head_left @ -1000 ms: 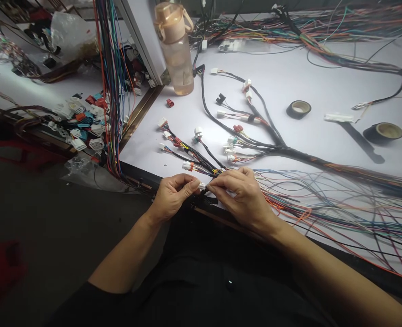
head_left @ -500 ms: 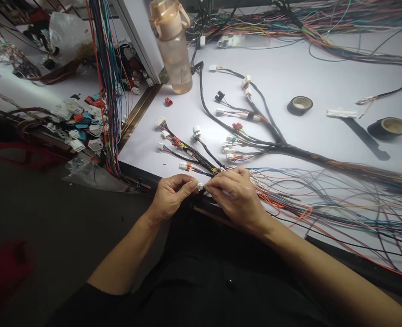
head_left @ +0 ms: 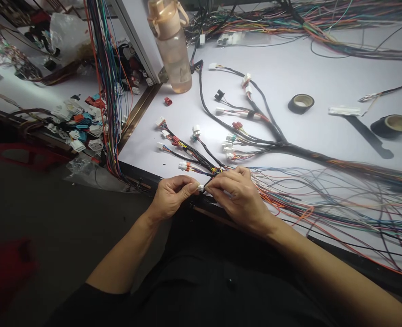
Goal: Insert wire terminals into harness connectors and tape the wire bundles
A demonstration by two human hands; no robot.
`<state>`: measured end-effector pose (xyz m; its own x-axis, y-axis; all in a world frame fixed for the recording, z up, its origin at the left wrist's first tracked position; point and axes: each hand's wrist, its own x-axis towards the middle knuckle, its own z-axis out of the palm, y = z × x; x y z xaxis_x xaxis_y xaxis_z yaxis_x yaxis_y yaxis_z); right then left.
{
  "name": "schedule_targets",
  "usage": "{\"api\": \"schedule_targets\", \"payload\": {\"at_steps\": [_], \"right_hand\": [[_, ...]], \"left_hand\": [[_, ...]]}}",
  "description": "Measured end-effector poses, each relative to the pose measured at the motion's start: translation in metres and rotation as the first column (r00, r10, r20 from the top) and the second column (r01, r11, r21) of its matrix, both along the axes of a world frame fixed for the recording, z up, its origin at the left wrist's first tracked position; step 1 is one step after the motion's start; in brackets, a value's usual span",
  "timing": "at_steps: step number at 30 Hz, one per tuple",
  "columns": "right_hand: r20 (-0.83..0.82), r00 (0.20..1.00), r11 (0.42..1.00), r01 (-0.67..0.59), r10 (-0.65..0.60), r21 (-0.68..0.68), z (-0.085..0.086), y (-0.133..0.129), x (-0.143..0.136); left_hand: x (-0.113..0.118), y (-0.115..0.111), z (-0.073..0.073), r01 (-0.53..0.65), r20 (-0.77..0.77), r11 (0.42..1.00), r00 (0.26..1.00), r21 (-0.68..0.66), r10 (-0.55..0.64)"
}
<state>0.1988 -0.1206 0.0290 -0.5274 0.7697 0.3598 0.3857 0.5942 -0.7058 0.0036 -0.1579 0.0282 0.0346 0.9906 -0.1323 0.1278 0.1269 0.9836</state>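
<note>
Head view, query 1: where is the plug (head_left: 201, 187), and what is the grip?

— Over the near edge of the tabletop (head_left: 326, 136), toward its left end. The left hand (head_left: 169, 197) pinches it between thumb and forefinger. The right hand (head_left: 240, 197) is pinched closed just beside it, apparently on a thin dark lead (head_left: 208, 181). Fingers cover the join; cannot tell whether the lead is seated.

— What could go wrong?

— Judgement: a slip first. The plug is small, mostly covered and held at the edge, so a slackened pinch could send it to the floor (head_left: 119, 240). Second, a sideways tug from the right could bend or strain the lead. Third, a snag: loose wires (head_left: 308, 212) run close by the right forearm (head_left: 299, 245), which could drag them along the near edge.

— Containers?

— One bottle (head_left: 174, 56), upright by the tabletop's left edge, lid on. Translucent; seems to hold liquid, level uncertain. If knocked and leaking, it could wet the connectors (head_left: 185, 166) fanned out nearer the hands. One crumpled bag (head_left: 95, 178) below the near edge of the side bench (head_left: 33, 95); contents unreadable. A second bag (head_left: 67, 32) farther back on that bench: something brownish inside or behind, cannot tell which.
</note>
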Motion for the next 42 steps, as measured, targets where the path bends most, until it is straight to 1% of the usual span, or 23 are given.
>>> {"api": "schedule_targets", "payload": {"at_steps": [3, 10, 13, 19, 22, 24, 26, 29, 30, 32, 33, 35, 36, 37, 39, 40, 42], "right_hand": [[-0.009, 1.000, 1.000, -0.002, 0.002, 0.018, 0.000, 0.000, 0.001], [-0.027, 0.999, 1.000, -0.017, 0.017, 0.027, 0.000, 0.000, -0.002], [-0.026, 1.000, 1.000, -0.009, 0.010, 0.016, 0.000, 0.000, 0.002], [-0.035, 0.999, 1.000, -0.006, 0.005, -0.027, 0.003, 0.006, 0.015], [-0.044, 0.999, 0.996, -0.011, 0.007, -0.084, 0.007, 0.008, 0.020], [-0.059, 0.998, 0.992, -0.005, -0.002, -0.126, 0.011, 0.008, 0.021], [-0.081, 0.996, 0.988, 0.020, -0.033, -0.154, 0.016, 0.008, 0.022], [-0.112, 0.991, 0.979, 0.054, -0.077, -0.196, 0.024, 0.009, 0.023], [-0.130, 0.988, 0.973, 0.058, -0.088, -0.222, 0.027, 0.010, 0.023], [-0.186, 0.975, 0.951, 0.059, -0.121, -0.305, 0.031, 0.012, 0.023], [-0.224, 0.964, 0.932, 0.056, -0.144, -0.358, 0.031, 0.013, 0.022], [-0.304, 0.930, 0.882, 0.041, -0.205, -0.470, 0.032, 0.017, 0.021], [-0.345, 0.908, 0.855, 0.027, -0.237, -0.518, 0.032, 0.019, 0.020], [-0.384, 0.884, 0.829, 0.008, -0.267, -0.559, 0.032, 0.021, 0.019], [-0.459, 0.826, 0.790, -0.029, -0.326, -0.612, 0.033, 0.027, 0.019], [-0.488, 0.801, 0.779, -0.044, -0.346, -0.626, 0.033, 0.030, 0.019], [-0.527, 0.764, 0.775, -0.055, -0.374, -0.630, 0.035, 0.036, 0.020]], "left_hand": [[-0.001, 0.000, 0.000, 0.036, 0.000, 0.999, 0.999, 0.009, -0.036], [-0.001, 0.001, 0.000, 0.040, 0.002, 0.999, 0.999, 0.018, -0.040], [-0.001, 0.000, -0.001, 0.039, 0.016, 0.999, 0.999, 0.008, -0.039], [-0.004, -0.002, -0.007, -0.059, 0.099, 0.997, 0.993, -0.054, 0.065], [-0.005, -0.002, -0.009, -0.089, 0.123, 0.994, 0.988, -0.069, 0.097], [-0.004, -0.002, -0.009, -0.101, 0.123, 0.992, 0.986, -0.069, 0.109], [-0.003, 0.001, -0.007, -0.107, 0.082, 0.993, 0.990, -0.057, 0.112], [-0.005, 0.005, 0.000, -0.107, -0.036, 0.994, 0.994, 0.007, 0.107], [-0.007, 0.007, 0.004, -0.101, -0.082, 0.994, 0.991, 0.049, 0.105], [-0.011, 0.009, 0.013, -0.128, -0.176, 0.972, 0.971, 0.198, 0.164], [-0.013, 0.010, 0.018, -0.164, -0.205, 0.943, 0.952, 0.290, 0.229], [-0.015, 0.013, 0.032, -0.237, -0.216, 0.859, 0.906, 0.453, 0.364], [-0.013, 0.016, 0.039, -0.245, -0.216, 0.823, 0.891, 0.512, 0.400], [-0.010, 0.021, 0.046, -0.226, -0.224, 0.801, 0.886, 0.554, 0.405], [0.003, 0.034, 0.059, -0.121, -0.270, 0.796, 0.902, 0.593, 0.338], [0.012, 0.042, 0.064, -0.058, -0.295, 0.805, 0.913, 0.590, 0.282], [0.031, 0.059, 0.071, 0.039, -0.302, 0.833, 0.940, 0.552, 0.156]]}}
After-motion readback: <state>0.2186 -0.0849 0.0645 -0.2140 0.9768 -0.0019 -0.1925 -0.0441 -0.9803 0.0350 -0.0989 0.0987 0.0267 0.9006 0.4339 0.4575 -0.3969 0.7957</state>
